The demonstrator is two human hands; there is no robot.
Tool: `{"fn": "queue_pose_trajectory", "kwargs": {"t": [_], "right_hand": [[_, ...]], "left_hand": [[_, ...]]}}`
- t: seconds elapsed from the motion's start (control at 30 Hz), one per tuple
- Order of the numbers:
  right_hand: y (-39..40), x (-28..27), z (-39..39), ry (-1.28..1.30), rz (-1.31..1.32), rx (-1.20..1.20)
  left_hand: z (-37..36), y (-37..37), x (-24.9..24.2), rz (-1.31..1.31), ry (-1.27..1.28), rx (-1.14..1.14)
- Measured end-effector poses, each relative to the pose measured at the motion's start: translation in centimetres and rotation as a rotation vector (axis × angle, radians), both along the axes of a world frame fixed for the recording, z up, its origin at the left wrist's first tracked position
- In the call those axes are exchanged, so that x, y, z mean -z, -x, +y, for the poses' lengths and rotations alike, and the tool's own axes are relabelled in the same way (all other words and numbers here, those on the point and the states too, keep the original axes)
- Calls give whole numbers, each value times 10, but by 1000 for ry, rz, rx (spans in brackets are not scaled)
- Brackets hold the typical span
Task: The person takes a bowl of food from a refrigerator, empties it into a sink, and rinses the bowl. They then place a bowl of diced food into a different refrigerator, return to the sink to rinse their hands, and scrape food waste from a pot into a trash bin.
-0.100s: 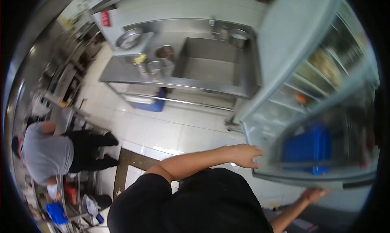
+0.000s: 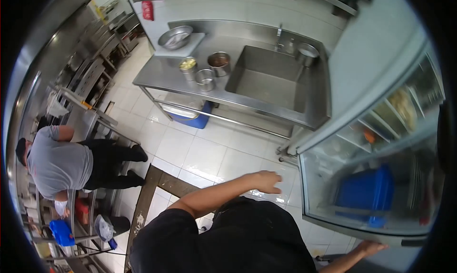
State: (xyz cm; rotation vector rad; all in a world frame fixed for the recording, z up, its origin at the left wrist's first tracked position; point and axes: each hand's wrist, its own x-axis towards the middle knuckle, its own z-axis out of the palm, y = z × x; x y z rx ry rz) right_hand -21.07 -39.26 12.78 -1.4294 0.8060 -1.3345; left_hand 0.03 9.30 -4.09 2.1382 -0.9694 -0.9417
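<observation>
Left grip [image 2: 267, 182]: part-open, empty. Right grip [image 2: 373, 248]: at the glass door [image 2: 351, 231] edge; closure cannot be determined. Steel cup [image 2: 205, 82]: near the surface [image 2: 154, 76] front edge.

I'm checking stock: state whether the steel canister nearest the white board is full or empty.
Looks full: yellow pieces show up near the rim of the steel canister; how deep they go is hidden.

Fridge [image 2: 376, 49] pale blue-grey, right tub [image 2: 364, 192] blue. Surface [image 2: 154, 75] silver-grey; far-left tag [image 2: 147, 10] red. Left pot's food [image 2: 188, 63] yellow, far pot's [image 2: 220, 62] reddish brown. Low box [image 2: 194, 122] blue, lid [image 2: 177, 111] white. Floor [image 2: 176, 147] white, grey tile grid. Near shirt [image 2: 247, 239] plain black; left person's shirt [image 2: 62, 161] grey, trousers [image 2: 107, 163] black.
</observation>
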Motion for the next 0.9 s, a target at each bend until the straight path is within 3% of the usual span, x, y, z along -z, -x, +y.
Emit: {"fn": "queue_pose_trajectory", "kwargs": {"t": [0.1, 0.2, 0.3, 0.4, 0.5, 0.57, 0.77, 0.9], "right_hand": [[-55, 12, 41, -133, -185, 52], [-47, 28, 6, -173, -134, 249], [-107, -29, 132, -258, -202, 482], [-74, 14, 66, -260, -217, 501], [-51, 33, 33, -221, -206, 413], [-45, 31, 36, -346, -252, 343], [-61, 35, 72, -246, -319, 558], [-39, 64, 38, -132, -302, 430]], "left_hand": [[124, -61, 21, 93, 59, -273], [190, -85, 43, 127, 51, -603], [233, -112, 45, 74, 118, -858], [259, -151, 45, 32, 240, -1017], [256, -165, 34, 70, 270, -1008], [247, -172, 33, 85, 279, -968], [191, -171, 63, 181, 319, -710], [130, -153, 52, 376, 284, -569]]}}
